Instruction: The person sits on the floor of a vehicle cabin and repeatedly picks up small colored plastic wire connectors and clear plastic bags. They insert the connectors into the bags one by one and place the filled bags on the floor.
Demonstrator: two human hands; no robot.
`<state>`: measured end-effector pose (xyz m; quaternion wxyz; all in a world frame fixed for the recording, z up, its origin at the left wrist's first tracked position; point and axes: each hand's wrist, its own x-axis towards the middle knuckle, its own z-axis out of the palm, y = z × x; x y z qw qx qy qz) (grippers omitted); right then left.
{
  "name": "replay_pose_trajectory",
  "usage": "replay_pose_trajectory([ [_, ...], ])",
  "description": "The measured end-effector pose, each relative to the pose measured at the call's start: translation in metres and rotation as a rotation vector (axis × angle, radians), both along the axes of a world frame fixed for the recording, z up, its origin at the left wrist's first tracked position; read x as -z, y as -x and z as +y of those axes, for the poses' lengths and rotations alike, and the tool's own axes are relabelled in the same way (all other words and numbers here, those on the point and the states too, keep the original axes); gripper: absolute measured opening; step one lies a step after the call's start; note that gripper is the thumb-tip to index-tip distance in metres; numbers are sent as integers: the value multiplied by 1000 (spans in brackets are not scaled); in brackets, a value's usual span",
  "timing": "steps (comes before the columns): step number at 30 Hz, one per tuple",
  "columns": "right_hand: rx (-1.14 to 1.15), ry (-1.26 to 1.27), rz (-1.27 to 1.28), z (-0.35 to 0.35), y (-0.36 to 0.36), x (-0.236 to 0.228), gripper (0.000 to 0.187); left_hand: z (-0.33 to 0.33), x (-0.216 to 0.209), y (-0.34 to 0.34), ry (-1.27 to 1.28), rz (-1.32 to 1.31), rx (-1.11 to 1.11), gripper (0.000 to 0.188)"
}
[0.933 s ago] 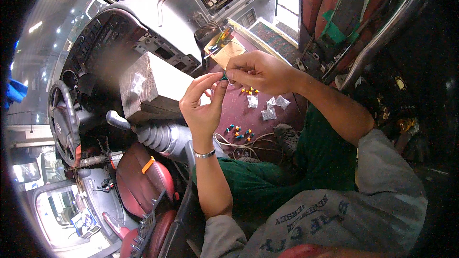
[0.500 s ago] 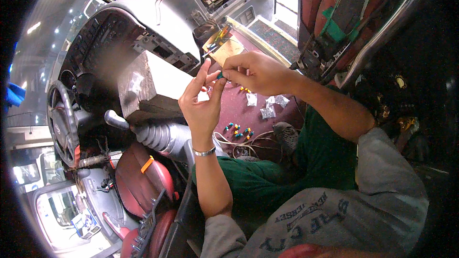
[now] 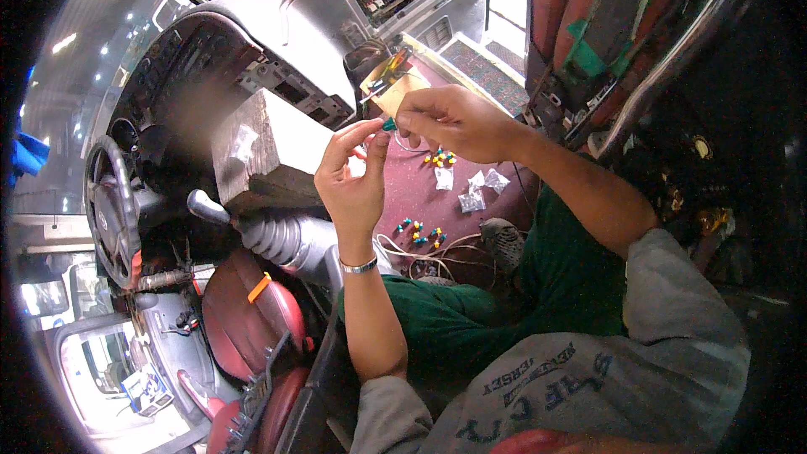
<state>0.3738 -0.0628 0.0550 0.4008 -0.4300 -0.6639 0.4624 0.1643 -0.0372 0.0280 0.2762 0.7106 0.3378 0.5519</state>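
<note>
Near twelve o'clock from mid-view, the right hand [image 3: 458,126] pinches a small teal piece [image 3: 389,124], apparently for fine control, where the left hand [image 3: 353,181] meets it, whether gripping I cannot tell.

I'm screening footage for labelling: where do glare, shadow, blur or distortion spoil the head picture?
Head view: glare washes out the top of the wood-sided block; a soft dark blur smears the lower dashboard.
Head view: fisheye bending toward a black rim, deep shadow at far right.
Head view: the green piece at the fingers lacks fine detail.
</note>
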Motion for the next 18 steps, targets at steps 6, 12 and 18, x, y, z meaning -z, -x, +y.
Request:
replay_pose_trajectory([
  [6,-11,-23,-8,-1,-1,1,27,-2,0,-3,55,-45,20,16],
  [12,26,-81,-76,-6,0,-10,27,-2,2,-2,98,-79,36,16],
  [18,27,-103,-96,-6,-1,-9,26,-4,2,-2,195,-125,92,18],
])
